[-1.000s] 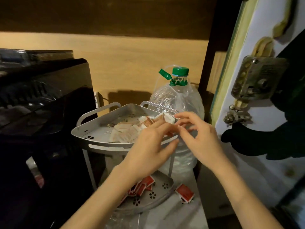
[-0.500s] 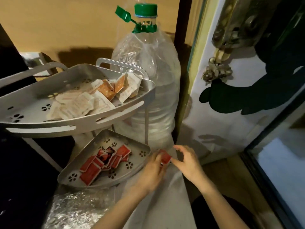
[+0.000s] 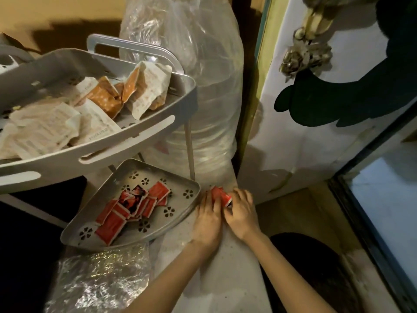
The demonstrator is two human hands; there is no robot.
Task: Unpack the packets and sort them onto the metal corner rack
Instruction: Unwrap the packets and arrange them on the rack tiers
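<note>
big clear plastic water bottle, wrapped in a plastic bag, stands at the back beside the white door. metal corner rack in front of it, two tiers. upper tier holds pale and orange packets, loosely piled, a few leaning on the rim. lower tier holds a heap of red packets. crinkled clear wrapper lies on the surface below the lower tier. both hands sit on the pale surface just right of the lower tier's edge, around one red packet. left hand: fingers fairly straight, tips resting against the packet's left side. right hand: fingers curled, pinching the packet's right end. packet is outside the rack, close to the lower tier's rim; can't tell if it touches.
</note>
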